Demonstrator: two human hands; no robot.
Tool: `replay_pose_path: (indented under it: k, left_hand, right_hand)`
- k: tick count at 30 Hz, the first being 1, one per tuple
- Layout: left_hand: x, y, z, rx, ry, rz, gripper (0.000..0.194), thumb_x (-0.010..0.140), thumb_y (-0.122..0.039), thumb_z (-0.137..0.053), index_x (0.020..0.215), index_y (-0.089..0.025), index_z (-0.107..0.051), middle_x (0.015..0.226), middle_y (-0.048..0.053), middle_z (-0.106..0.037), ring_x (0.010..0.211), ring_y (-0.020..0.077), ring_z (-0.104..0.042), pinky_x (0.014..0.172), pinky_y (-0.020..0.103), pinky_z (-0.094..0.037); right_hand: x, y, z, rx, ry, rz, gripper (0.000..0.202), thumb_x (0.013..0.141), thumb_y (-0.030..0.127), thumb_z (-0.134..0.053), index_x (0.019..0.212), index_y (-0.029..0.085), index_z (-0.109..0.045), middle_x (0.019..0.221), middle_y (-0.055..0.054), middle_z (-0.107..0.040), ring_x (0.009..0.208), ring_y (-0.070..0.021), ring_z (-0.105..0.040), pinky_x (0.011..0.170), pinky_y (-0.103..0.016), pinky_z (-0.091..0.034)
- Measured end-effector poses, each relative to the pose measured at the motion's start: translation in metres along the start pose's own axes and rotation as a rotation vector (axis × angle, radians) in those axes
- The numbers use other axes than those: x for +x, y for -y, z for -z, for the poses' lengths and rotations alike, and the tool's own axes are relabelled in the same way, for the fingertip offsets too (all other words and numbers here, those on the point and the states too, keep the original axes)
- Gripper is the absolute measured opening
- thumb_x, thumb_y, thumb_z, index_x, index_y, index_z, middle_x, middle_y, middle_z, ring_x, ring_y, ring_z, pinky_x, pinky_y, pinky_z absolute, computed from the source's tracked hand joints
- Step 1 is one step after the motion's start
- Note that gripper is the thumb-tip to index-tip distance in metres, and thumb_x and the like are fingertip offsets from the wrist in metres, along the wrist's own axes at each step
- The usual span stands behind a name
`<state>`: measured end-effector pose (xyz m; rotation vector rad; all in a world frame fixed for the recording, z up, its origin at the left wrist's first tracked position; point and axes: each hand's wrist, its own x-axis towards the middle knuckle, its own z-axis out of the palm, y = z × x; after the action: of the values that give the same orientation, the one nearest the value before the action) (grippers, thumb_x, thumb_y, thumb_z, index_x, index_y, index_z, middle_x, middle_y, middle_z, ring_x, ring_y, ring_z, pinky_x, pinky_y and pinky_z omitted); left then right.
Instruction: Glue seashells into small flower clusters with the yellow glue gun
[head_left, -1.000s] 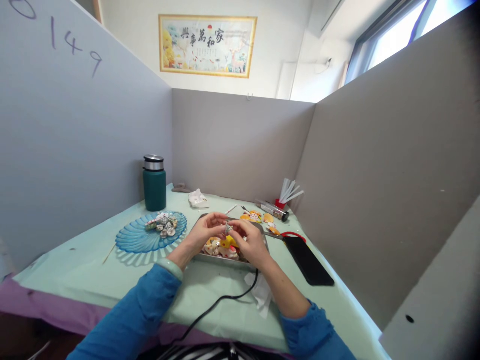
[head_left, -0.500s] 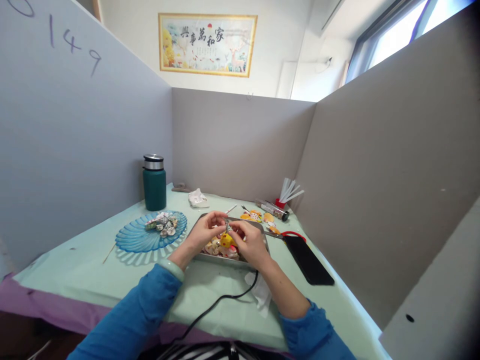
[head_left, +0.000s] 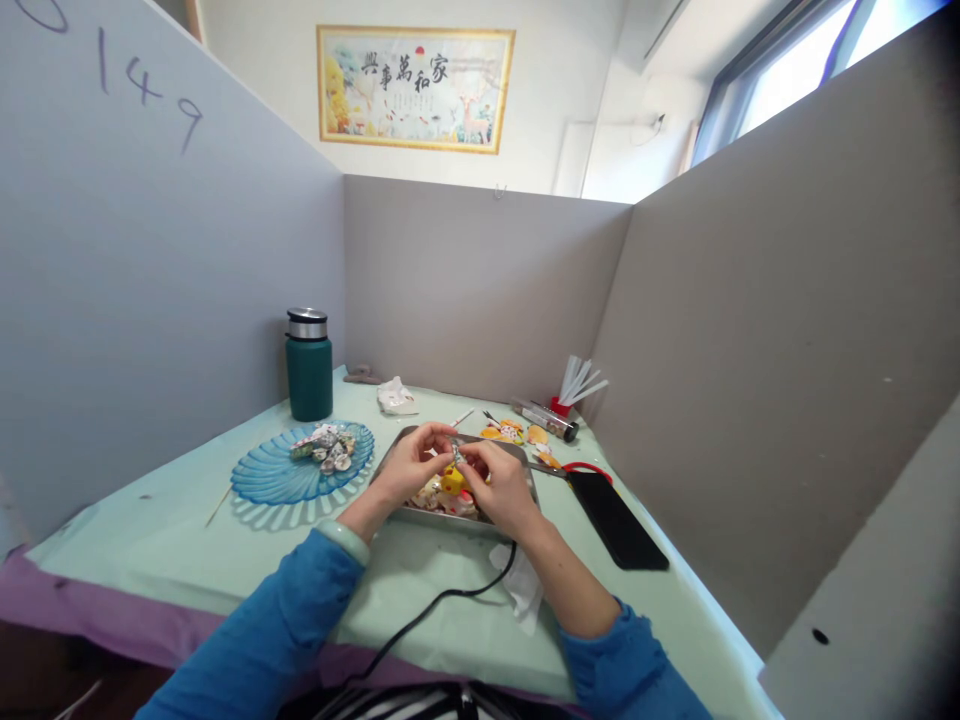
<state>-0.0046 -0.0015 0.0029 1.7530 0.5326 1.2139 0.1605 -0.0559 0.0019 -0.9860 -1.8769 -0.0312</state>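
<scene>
My left hand [head_left: 412, 465] and my right hand [head_left: 501, 485] meet above a shallow metal tray [head_left: 431, 519]. Both hands pinch a small silvery piece [head_left: 457, 456] between the thumbs and forefingers; it is too small to tell its kind. Beneath them in the tray lie a yellow piece with red spots [head_left: 453, 480] and several pale, mixed bits [head_left: 429, 495]. My fingers cover part of the tray's contents.
Left of the tray, a blue scalloped plate [head_left: 259, 480] holds patterned small pieces [head_left: 330, 450]. A green bottle [head_left: 309, 375] stands behind it. Rightward are a black phone [head_left: 619, 520], red-handled scissors [head_left: 589, 468], yellow cutouts [head_left: 506, 432] and a clear tube [head_left: 547, 418]. A black cable [head_left: 442, 597] crosses the front.
Both hands stay nearly in place over the tray. The small piece between my fingertips has turned slightly.
</scene>
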Motion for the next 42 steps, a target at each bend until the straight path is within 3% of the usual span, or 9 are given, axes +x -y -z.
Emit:
replay_pose_path:
  k: [7,14,19,42]
  left_hand:
    - [-0.001,-0.0037,-0.0011,-0.047,-0.018,0.011,0.037,0.074,-0.03,-0.067,0.105,-0.015,-0.054,0.081,0.002,-0.056,0.072,0.0123,-0.055,0.06,0.023,-0.047]
    - [-0.0008,-0.0017,-0.0006,-0.088,-0.021,-0.045,0.047,0.071,-0.027,-0.071,0.113,-0.019,-0.049,0.107,0.008,-0.059,0.085,0.0145,-0.057,0.069,0.027,-0.05]
    - [-0.0016,-0.0049,-0.0019,-0.108,-0.015,-0.048,0.051,0.07,-0.026,-0.072,0.116,-0.02,-0.048,0.107,0.008,-0.06,0.082,0.0131,-0.057,0.07,0.027,-0.048]
    - [-0.0027,-0.0084,-0.003,-0.127,-0.003,-0.045,0.054,0.069,-0.024,-0.073,0.116,-0.019,-0.049,0.102,0.006,-0.06,0.076,0.0113,-0.057,0.068,0.025,-0.048]
  right_hand:
    - [0.0007,-0.0016,-0.0013,0.098,-0.032,-0.085,0.015,0.085,0.024,-0.054,0.094,0.017,-0.065,0.082,-0.004,-0.064,0.066,-0.0137,-0.056,0.062,-0.024,-0.043]
    - [0.004,-0.0084,-0.004,0.469,-0.055,-0.314,0.023,0.081,0.034,-0.059,0.094,0.017,-0.066,0.07,-0.001,-0.063,0.055,-0.0105,-0.053,0.052,-0.021,-0.043]
    - [0.0055,-0.0101,-0.0057,0.648,-0.02,-0.398,0.023,0.077,0.033,-0.063,0.092,0.017,-0.067,0.068,0.001,-0.061,0.05,-0.0081,-0.05,0.049,-0.02,-0.043]
    - [0.0063,-0.0042,-0.0045,0.681,-0.02,-0.46,0.023,0.073,0.034,-0.066,0.087,0.015,-0.067,0.065,0.002,-0.062,0.048,-0.0079,-0.053,0.047,-0.019,-0.046]
